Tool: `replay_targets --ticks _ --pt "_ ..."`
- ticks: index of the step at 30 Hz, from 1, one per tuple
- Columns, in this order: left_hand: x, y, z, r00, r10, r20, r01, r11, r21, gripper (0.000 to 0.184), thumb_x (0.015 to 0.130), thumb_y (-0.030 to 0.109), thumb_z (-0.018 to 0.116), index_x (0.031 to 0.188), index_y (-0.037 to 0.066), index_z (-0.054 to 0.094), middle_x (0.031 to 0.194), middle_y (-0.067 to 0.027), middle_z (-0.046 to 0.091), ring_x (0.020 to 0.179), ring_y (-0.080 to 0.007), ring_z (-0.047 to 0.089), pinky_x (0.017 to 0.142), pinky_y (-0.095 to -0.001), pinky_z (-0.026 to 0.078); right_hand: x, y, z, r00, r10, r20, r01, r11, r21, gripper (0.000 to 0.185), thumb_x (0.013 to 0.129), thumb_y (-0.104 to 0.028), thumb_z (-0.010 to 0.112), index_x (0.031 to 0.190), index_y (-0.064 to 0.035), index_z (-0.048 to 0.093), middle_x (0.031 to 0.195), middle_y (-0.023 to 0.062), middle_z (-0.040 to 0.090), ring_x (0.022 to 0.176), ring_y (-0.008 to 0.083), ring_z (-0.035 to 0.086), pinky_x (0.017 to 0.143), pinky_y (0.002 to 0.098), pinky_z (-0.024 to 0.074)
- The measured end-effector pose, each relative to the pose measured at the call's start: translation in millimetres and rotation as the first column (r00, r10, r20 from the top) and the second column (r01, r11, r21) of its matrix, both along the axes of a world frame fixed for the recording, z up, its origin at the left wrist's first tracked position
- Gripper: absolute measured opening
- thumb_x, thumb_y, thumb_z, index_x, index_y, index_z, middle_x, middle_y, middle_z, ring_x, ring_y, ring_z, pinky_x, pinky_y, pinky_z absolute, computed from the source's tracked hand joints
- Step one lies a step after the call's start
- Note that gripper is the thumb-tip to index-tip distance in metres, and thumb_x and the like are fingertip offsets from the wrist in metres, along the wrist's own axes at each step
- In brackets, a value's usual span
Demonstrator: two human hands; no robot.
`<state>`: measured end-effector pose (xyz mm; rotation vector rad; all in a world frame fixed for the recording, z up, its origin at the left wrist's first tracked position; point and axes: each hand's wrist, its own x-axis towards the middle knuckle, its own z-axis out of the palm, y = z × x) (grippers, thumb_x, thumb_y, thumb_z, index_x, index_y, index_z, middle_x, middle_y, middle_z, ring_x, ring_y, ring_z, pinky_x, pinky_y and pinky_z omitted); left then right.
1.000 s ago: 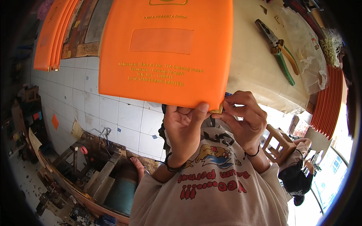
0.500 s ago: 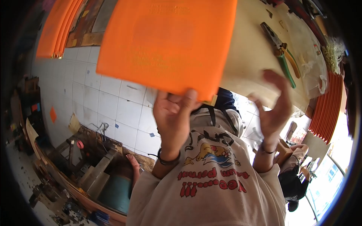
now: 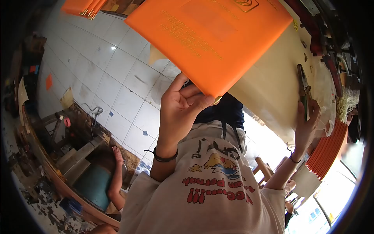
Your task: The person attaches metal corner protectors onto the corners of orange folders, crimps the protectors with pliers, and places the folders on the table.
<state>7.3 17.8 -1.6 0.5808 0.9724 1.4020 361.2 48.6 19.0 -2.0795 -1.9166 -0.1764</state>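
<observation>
A flat orange folder (image 3: 210, 43) with gold lettering is pinched near its lower corner by my left hand (image 3: 179, 107), thumb on top and fingers underneath. A small gold metal corner (image 3: 217, 100) shows beside the thumb. On the right, my right hand (image 3: 307, 123) has closed around the handles of a pair of pliers (image 3: 303, 78), whose jaws point away from me over the pale tabletop (image 3: 269, 78). Most of the handles are covered by my fingers.
More orange folders (image 3: 83, 7) with gold corners lie at the upper left. A stack of orange folders (image 3: 327, 150) and a clear plastic bag (image 3: 327, 85) are at the right. Another person's arm (image 3: 115, 183) shows at lower left, by wooden pieces (image 3: 83, 156).
My right hand, open and empty before, has moved right and taken hold of the pliers. The folder in my left hand has turned, its far end swinging right.
</observation>
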Motion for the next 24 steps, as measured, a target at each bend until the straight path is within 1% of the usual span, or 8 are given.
replay_targets --ticks 4,7,11,13,15,19,21,24 --pt "0.8 0.3 -6.0 1.0 0.008 0.03 -0.008 1.0 0.008 0.056 0.085 0.0 0.07 0.133 -0.008 0.043 0.104 -0.0228 0.069 0.095 -0.026 0.07 0.081 -0.0384 0.061 -6.4 -2.0 11.0 0.987 -0.039 -0.157 0.017 0.99 -0.14 0.042 0.099 -0.036 0.055 0.123 -0.0019 0.056 0.106 0.01 0.06 0.097 0.0277 0.055 0.088 0.0376 0.0428" --pt "-0.7 0.1 -5.7 0.998 0.011 0.055 -0.011 1.0 0.004 0.056 0.085 0.001 0.071 0.133 -0.008 0.042 0.103 -0.0225 0.069 0.094 -0.0262 0.07 0.081 -0.0382 0.061 -5.7 -15.9 12.1 0.814 -0.004 -0.581 -0.098 0.985 -0.144 0.039 0.102 -0.035 0.045 0.114 -0.0008 0.057 0.097 0.0044 0.055 0.083 0.0172 0.05 0.072 0.0299 0.0391" --pt "-3.8 -1.1 -7.1 0.997 0.036 0.065 -0.034 0.999 -0.025 0.06 0.085 0.003 0.072 0.135 -0.008 0.04 0.103 -0.0219 0.069 0.094 -0.0266 0.07 0.08 -0.0385 0.062 -45.2 -50.5 9.6 0.108 0.006 -0.994 -0.414 0.909 -0.04 0.049 0.097 -0.042 0.054 0.114 0.0037 0.062 0.091 0.0097 0.058 0.075 0.0184 0.053 0.069 0.0286 0.043" --pt "-10.6 -0.7 -4.0 0.994 0.081 0.072 -0.078 0.996 -0.048 0.063 0.085 0.001 0.071 0.137 -0.008 0.038 0.105 -0.0218 0.069 0.094 -0.0265 0.07 0.081 -0.0383 0.061 -66.5 -62.3 4.2 -0.222 -0.184 -0.957 -0.639 0.769 0.001 0.045 0.094 -0.037 0.06 0.106 0.0068 0.064 0.092 0.0138 0.06 0.081 0.0232 0.059 0.073 0.0333 0.0482" --pt "-16.3 -1.9 -1.6 0.995 0.097 0.036 -0.096 0.995 -0.032 0.065 0.084 -0.004 0.069 0.14 -0.007 0.036 0.108 -0.0212 0.067 0.096 -0.0257 0.069 0.083 -0.0364 0.06 -78.3 -72.2 -3.1 -0.368 -0.532 -0.763 -0.804 0.594 -0.026 0.035 0.092 -0.027 0.064 0.096 0.0083 0.065 0.095 0.0176 0.063 0.092 0.0288 0.063 0.079 0.0412 0.0526" --pt "-13.2 -5.7 0.7 0.993 0.112 -0.042 -0.112 0.994 0.009 0.07 0.084 -0.011 0.066 0.144 -0.005 0.031 0.114 -0.0194 0.065 0.102 -0.0234 0.067 0.088 -0.032 0.057 -112.5 -73.8 -6.1 -0.211 -0.497 -0.842 -0.872 0.485 -0.067 0.022 0.094 0.0 0.054 0.111 0.0035 0.066 0.11 0.0159 0.065 0.106 0.0262 0.061 0.084 0.0376 0.0526" --pt "-8.1 -5.7 3.5 0.989 0.139 -0.05 -0.14 0.99 -0.016 0.072 0.083 -0.01 0.067 0.144 -0.005 0.03 0.114 -0.0193 0.065 0.102 -0.0241 0.068 0.087 -0.0329 0.057 -124.4 -69.0 11.1 0.186 -0.36 -0.914 -0.863 0.385 -0.327 0.028 0.092 0.006 0.052 0.115 0.0002 0.067 0.123 0.015 0.062 0.114 0.0229 0.058 0.089 0.033 0.0495" --pt "-3.1 -5.4 6.3 0.984 0.17 -0.057 -0.171 0.985 -0.029 0.074 0.083 -0.006 0.069 0.144 -0.007 0.029 0.114 -0.0211 0.064 0.101 -0.0262 0.068 0.084 -0.0358 0.059 -139.3 -69.2 19.2 0.328 -0.374 -0.867 -0.796 0.385 -0.467 0.034 0.089 0.009 0.054 0.119 -0.0011 0.066 0.135 0.0151 0.054 0.121 0.0218 0.055 0.094 0.0287 0.0457"
